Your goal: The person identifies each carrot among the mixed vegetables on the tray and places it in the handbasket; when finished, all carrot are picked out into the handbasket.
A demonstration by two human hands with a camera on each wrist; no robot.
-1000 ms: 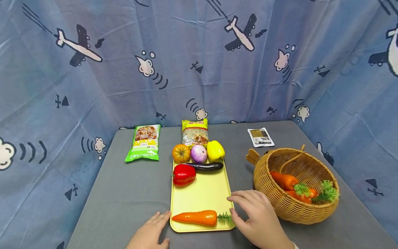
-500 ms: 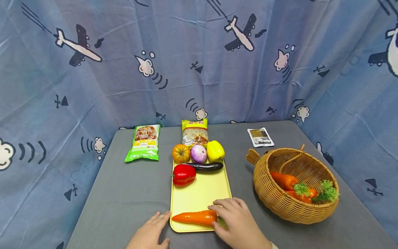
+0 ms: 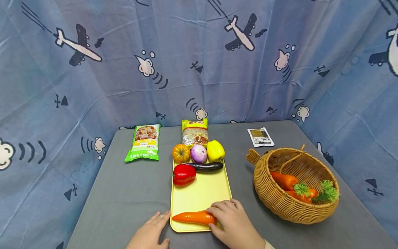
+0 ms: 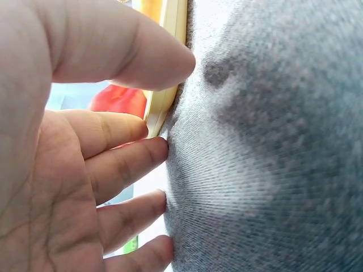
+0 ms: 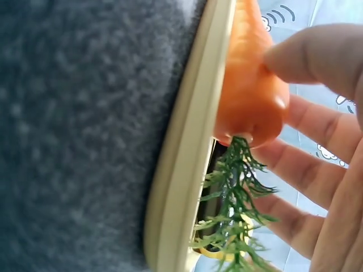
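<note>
An orange carrot lies across the near end of the yellow tray, its tip to the left. My right hand pinches its thick end between thumb and fingers; in the right wrist view the green leaves hang free below the carrot. Flat on the cloth, my left hand touches the tray's near left edge with its fingertips, the fingers fairly straight. Further up the tray are a red bell pepper and an eggplant. A small pumpkin, an onion and a yellow bell pepper line its far end.
A wicker basket with several carrots stands to the right of the tray. Behind the tray is a yellow food packet. A green packet lies at the back left, a small white-edged pouch at the back right.
From beside the tray's right edge, my right hand has moved left over the leaves and taken hold of the carrot's thick end. The left hand stays where it was.
</note>
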